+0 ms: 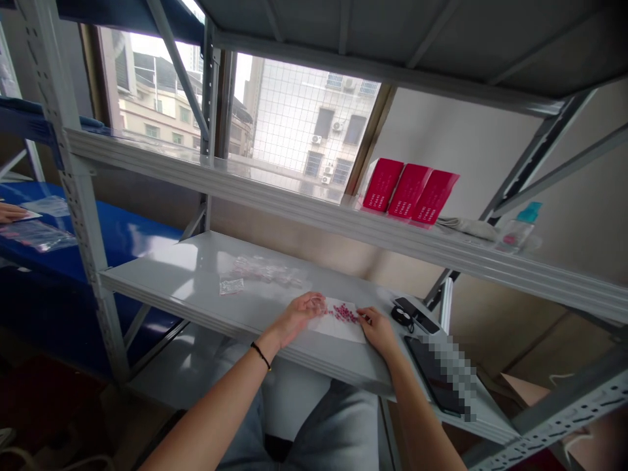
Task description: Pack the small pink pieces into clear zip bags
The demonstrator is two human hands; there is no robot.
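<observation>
"Where are the beads (345, 313)?"
"Small and red, loose on the paper (338, 331), right of centre low in the frame."
"And the hands?"
"The left hand (297, 315) is at the paper's left side, fingers curled; I can't tell from here if they pinch anything. The right hand (379, 328) has its fingertips at the right edge of the beads, bent close together; whether one is caught between them, I can't tell."
"What's around them?"
"Clear bags (267, 269) lie left of the paper on the lower shelf (169, 278). To the right there's a round black thing (402, 316), and a dark tablet (434, 376) nearer the lower right."
"Higher up?"
"Three red boxes (411, 193) on the upper shelf (294, 190), upper right, then a cloth (468, 227) and a blue-topped bottle (520, 227)."
"Anyone else?"
"Another person's hand (10, 212), at the left edge."
</observation>
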